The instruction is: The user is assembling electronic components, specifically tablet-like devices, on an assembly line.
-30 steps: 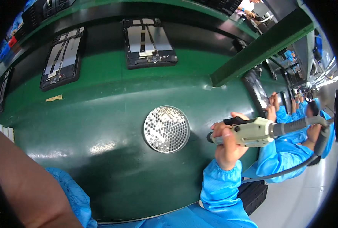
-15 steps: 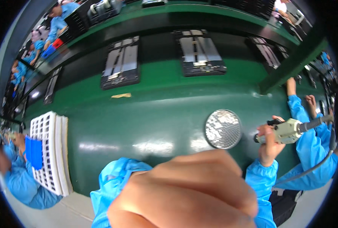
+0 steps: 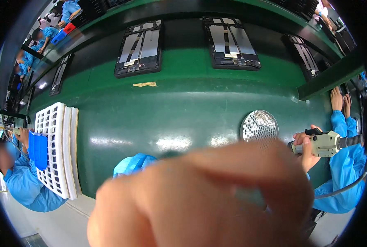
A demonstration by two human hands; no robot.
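Note:
Very close and blurred, my left hand [image 3: 191,193] fills the lower middle, its fingers bent and their tips hidden. Behind it shows the blue sleeve cuff [image 3: 134,163]. On the right, my right hand [image 3: 308,152] is wrapped round a cream electric screwdriver [image 3: 325,144] with a black lever and a ribbed grey cable end. Its tip points left toward a round metal dish [image 3: 259,125] dotted with small shiny pieces; my left hand covers the dish's near edge.
Opened tablet-like devices [image 3: 140,47] [image 3: 232,43] lie along a sunken green strip behind the table [image 3: 183,111]. A tan scrap [image 3: 144,84] lies before them. White grid trays [image 3: 53,148] with a blue bin [image 3: 38,150] stand left, by a co-worker. A green post [image 3: 329,78] and another person's hands [image 3: 336,99] are right.
My left hand looms larger and reaches further right and up, now overlapping the dish's near edge. The whole view has shifted, so table things appear further right. My right hand keeps hold of the screwdriver.

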